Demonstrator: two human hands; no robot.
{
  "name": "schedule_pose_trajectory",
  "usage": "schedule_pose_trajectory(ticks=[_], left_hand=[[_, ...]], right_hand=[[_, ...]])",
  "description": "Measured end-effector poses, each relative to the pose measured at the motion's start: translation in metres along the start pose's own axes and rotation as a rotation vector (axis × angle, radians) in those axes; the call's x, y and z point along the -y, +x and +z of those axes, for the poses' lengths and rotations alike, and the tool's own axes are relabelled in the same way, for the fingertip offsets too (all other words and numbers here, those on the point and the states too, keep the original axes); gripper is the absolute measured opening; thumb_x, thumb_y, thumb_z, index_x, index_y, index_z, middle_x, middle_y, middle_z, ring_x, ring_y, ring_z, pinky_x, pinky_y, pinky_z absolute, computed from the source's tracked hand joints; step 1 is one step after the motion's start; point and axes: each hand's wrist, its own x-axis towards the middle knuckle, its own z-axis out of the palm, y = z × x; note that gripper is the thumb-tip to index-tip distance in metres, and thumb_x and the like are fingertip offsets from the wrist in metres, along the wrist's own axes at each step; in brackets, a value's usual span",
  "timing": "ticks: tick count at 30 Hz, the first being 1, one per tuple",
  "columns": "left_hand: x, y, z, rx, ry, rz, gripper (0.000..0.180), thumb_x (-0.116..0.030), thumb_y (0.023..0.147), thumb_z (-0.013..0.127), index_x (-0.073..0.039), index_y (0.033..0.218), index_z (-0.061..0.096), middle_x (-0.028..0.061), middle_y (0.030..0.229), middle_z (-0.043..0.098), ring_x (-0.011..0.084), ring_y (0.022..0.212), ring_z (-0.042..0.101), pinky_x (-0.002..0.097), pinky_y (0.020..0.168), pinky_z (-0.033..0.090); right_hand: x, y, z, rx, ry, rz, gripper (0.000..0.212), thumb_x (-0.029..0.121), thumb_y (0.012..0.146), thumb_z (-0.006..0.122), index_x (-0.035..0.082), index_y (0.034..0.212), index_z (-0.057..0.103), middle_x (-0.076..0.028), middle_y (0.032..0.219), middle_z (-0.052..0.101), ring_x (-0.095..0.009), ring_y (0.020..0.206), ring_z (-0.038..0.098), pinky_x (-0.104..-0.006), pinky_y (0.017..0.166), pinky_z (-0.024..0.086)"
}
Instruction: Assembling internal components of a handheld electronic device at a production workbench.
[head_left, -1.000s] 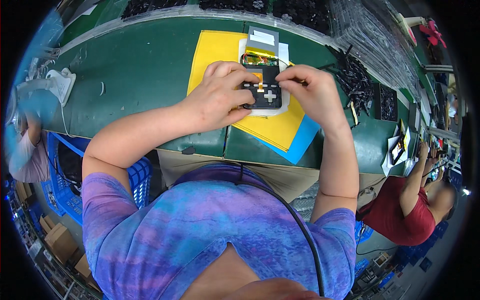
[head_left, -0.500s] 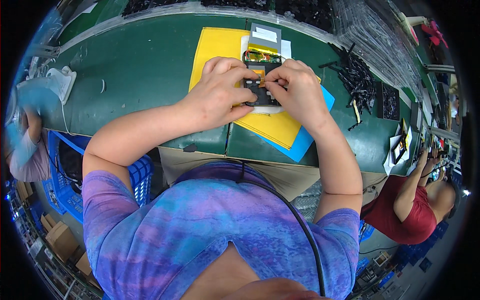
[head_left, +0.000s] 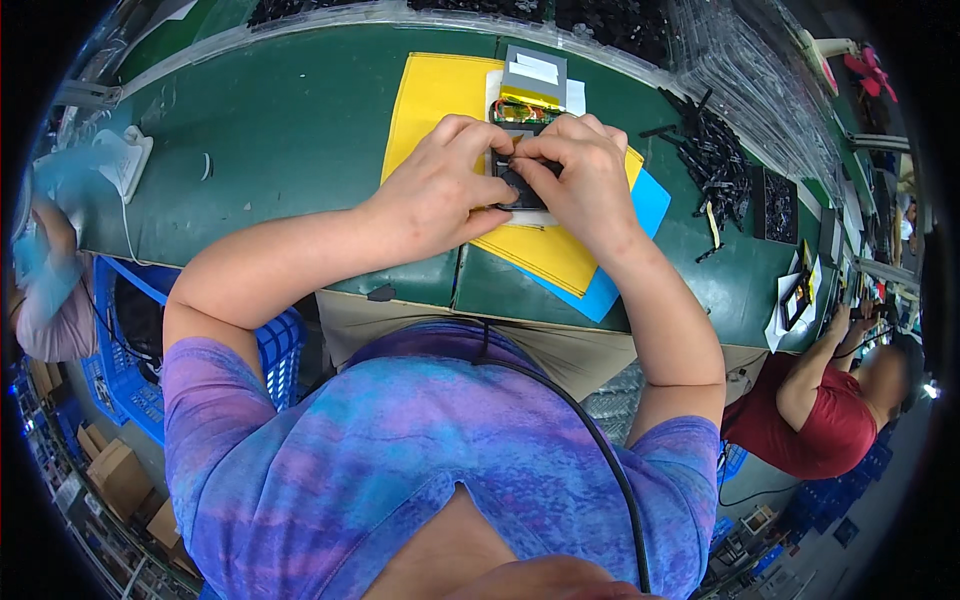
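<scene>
A black electronic housing (head_left: 530, 198) lies in front of me on a yellow sheet (head_left: 432, 92). At its far end shows a green circuit board (head_left: 522, 113) with thin wires, and beyond that sits a grey block (head_left: 536, 68) edged with yellow tape. My left hand (head_left: 440, 188) grips the housing from its left side, thumb low and fingertips over the middle. From the right comes my right hand (head_left: 588, 178), thumb and forefinger pinched together over the housing, close to the left fingertips. Whatever lies in that pinch is hidden by the fingers.
A blue sheet (head_left: 648, 210) sticks out beneath the yellow one. To the right lie a heap of black strips (head_left: 708, 150) and a black tray (head_left: 776, 205) of small parts. A white device (head_left: 128, 165) with a cord stands left. Co-workers sit at both sides.
My right hand has moved left, bringing its pinch up to my left fingertips. The orange piece on the housing, visible before, is now mostly covered. My left hand holds nearly the same place.
</scene>
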Motion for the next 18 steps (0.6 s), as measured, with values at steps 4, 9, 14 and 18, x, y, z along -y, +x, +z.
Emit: schedule_pose_trajectory(ticks=[4,9,14,18], left_hand=[[-0.002,-0.001,-0.001,-0.008,0.023,0.004,0.025,-0.012,0.072,0.084,-0.009,0.095,0.076,0.0154,0.122,0.053,0.0377,0.118,0.049,0.045,0.099,0.047],[-0.002,0.0,-0.002,0.007,0.045,-0.022,0.025,-0.013,0.072,0.084,-0.01,0.096,0.076,0.0141,0.122,0.054,0.0341,0.116,0.053,0.0425,0.096,0.049],[-0.001,0.001,0.0,-0.026,0.053,0.012,0.026,-0.013,0.072,0.083,-0.009,0.097,0.077,0.0116,0.122,0.059,0.0329,0.114,0.055,0.0416,0.095,0.051],[0.0,0.0,-0.002,-0.027,0.081,0.039,0.025,-0.013,0.073,0.083,-0.008,0.097,0.077,0.0083,0.12,0.063,0.0319,0.112,0.055,0.0409,0.093,0.051]], right_hand=[[0.0,0.002,0.001,0.015,0.021,0.006,0.008,0.014,0.075,0.08,0.013,0.081,0.077,-0.001,0.08,0.067,-0.023,0.087,0.061,-0.0398,0.085,0.037],[-0.001,0.003,0.002,0.032,0.044,-0.038,0.007,0.012,0.077,0.078,0.013,0.084,0.076,-0.001,0.081,0.068,-0.024,0.088,0.061,-0.0406,0.087,0.038],[-0.011,0.006,-0.006,-0.036,0.026,-0.058,0.009,0.011,0.078,0.077,0.013,0.087,0.075,0.0,0.086,0.068,-0.024,0.089,0.061,-0.0403,0.085,0.04],[-0.015,0.006,-0.033,0.013,-0.026,-0.049,0.015,0.005,0.078,0.072,0.014,0.089,0.077,0.0,0.087,0.065,-0.023,0.09,0.06,-0.0394,0.085,0.041]])
